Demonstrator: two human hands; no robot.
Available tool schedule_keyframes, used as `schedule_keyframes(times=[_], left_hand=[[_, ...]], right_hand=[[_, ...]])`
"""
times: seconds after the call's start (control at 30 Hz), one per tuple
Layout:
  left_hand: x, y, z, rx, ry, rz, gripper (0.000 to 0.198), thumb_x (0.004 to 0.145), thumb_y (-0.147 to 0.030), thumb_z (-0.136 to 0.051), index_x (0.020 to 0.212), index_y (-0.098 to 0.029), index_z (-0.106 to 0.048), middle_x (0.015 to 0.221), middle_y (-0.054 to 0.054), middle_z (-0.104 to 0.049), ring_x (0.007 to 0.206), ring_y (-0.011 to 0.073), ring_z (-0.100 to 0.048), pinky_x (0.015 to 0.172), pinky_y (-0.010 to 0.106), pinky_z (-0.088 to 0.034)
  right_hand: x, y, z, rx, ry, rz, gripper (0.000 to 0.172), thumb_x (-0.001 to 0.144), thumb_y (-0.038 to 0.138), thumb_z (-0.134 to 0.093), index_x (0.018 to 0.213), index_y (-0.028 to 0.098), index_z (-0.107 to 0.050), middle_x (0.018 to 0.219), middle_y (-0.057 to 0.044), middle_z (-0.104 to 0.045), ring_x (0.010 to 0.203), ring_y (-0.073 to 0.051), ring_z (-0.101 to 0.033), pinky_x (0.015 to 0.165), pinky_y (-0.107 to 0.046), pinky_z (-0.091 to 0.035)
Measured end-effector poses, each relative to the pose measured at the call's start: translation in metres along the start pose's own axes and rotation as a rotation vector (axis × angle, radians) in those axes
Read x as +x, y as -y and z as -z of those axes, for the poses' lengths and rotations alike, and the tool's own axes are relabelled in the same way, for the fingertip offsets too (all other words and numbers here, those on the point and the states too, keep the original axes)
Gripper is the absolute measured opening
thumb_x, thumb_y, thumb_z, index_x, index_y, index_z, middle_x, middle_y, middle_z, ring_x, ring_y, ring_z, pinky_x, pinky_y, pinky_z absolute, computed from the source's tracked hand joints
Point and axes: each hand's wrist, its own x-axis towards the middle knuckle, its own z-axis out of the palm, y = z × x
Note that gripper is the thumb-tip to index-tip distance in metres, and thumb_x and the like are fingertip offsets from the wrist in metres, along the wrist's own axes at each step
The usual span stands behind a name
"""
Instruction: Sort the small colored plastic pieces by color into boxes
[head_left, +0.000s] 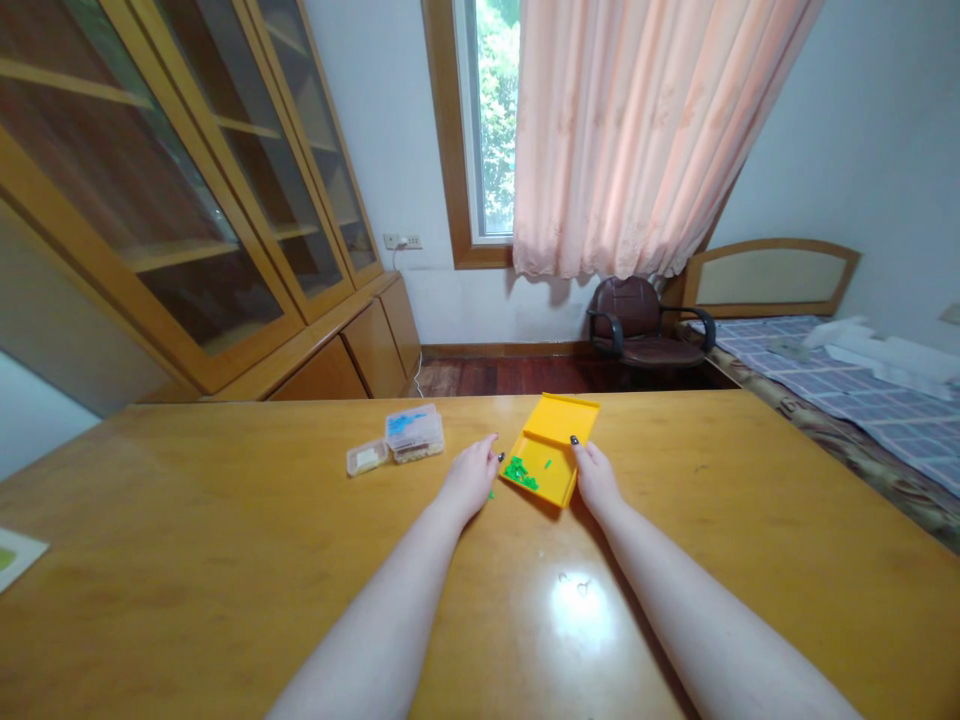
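Centre frame, our right hand [596,478] grips the tilted yellow box [556,451], left hand [471,478] loosely open at its side, and we should tip slowly, keeping the green pieces [519,471] pooled.

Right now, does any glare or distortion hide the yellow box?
Head view: no; the glare patch on the table lies nearer the camera than the yellow box; same view, the wide lens slants the cabinet and curtain; window washed out.

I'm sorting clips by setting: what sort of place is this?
Probably a bedroom or dorm room: a bed at the right, a curtained window behind, and a glass-front cabinet on the left. The right hand holds a yellow box at a wooden table.
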Motion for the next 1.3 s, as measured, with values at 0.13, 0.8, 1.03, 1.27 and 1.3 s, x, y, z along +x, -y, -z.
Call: schedule_keyframes(times=[0.13,0.8,1.03,1.27,1.3], left_hand=[[0.000,0.023,0.015,0.007,0.018,0.006,0.024,0.085,-0.021,-0.040,0.099,-0.018,-0.060,0.102,0.006,-0.062,0.098,0.0172,-0.055,0.088,0.028,-0.040],[-0.002,0.033,0.019,0.006,0.239,-0.063,0.014,0.078,-0.025,-0.053,0.082,-0.019,-0.065,0.088,0.003,-0.063,0.083,0.0147,-0.056,0.077,0.024,-0.042],[-0.002,0.035,0.016,0.032,0.219,-0.077,0.013,0.079,-0.024,-0.052,0.081,-0.019,-0.063,0.089,0.003,-0.063,0.082,0.0148,-0.056,0.075,0.024,-0.042],[-0.003,0.020,0.013,-0.103,0.083,-0.144,0.013,0.081,-0.024,-0.050,0.081,-0.018,-0.062,0.087,0.003,-0.061,0.083,0.0143,-0.055,0.078,0.025,-0.042],[-0.004,0.014,0.011,-0.128,0.046,-0.168,0.014,0.082,-0.025,-0.049,0.082,-0.018,-0.062,0.087,0.003,-0.061,0.084,0.0142,-0.055,0.079,0.025,-0.042]], right_hand=[[0.000,-0.001,0.001,-0.001,0.006,-0.005,0.044,0.069,0.055,-0.059,0.088,0.016,-0.062,0.090,-0.008,-0.069,0.084,-0.025,-0.063,0.074,-0.036,-0.050],[-0.002,0.004,-0.003,0.010,0.000,-0.008,0.046,0.067,0.057,-0.060,0.088,0.016,-0.064,0.094,-0.008,-0.069,0.089,-0.026,-0.063,0.080,-0.038,-0.049],[0.000,0.002,-0.002,0.014,-0.015,-0.012,0.043,0.067,0.055,-0.062,0.085,0.016,-0.065,0.091,-0.008,-0.070,0.086,-0.026,-0.064,0.080,-0.038,-0.049],[-0.002,0.003,-0.002,0.032,0.001,-0.019,0.041,0.068,0.053,-0.061,0.086,0.016,-0.064,0.092,-0.008,-0.070,0.086,-0.026,-0.064,0.078,-0.038,-0.050],[-0.002,0.004,-0.003,0.035,0.001,-0.020,0.041,0.068,0.053,-0.062,0.086,0.016,-0.064,0.092,-0.008,-0.070,0.086,-0.026,-0.063,0.078,-0.038,-0.050]])
